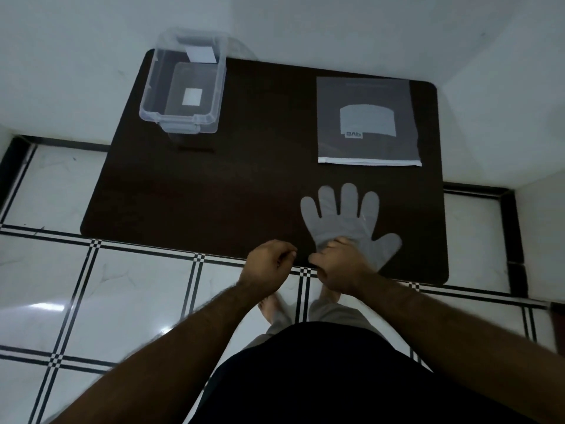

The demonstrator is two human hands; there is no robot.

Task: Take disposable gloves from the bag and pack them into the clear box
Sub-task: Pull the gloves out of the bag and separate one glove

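Near the dark brown mat's [214,194] front edge, the right hand [339,267] pinches the flat translucent plastic glove's [345,218] cuff, the left hand [269,264] loosely curled and empty; folding it for the clear plastic box [146,99] probably comes next.

Dark brown mat [244,185], translucent grey glove [345,221]

A dark mat [214,191] lies on a tiled floor [128,286] against a white wall. A clear box [183,90], open and upright, stands at the mat's far left corner. A flat translucent bag [365,120] lies near the far right corner. A disposable glove [345,218] lies spread flat near the mat's near right edge, fingers pointing away. The right hand [342,267] rests on the glove's cuff, fingers curled onto it. The left hand [269,264], loosely curled, hovers just beside it over the mat's near edge.
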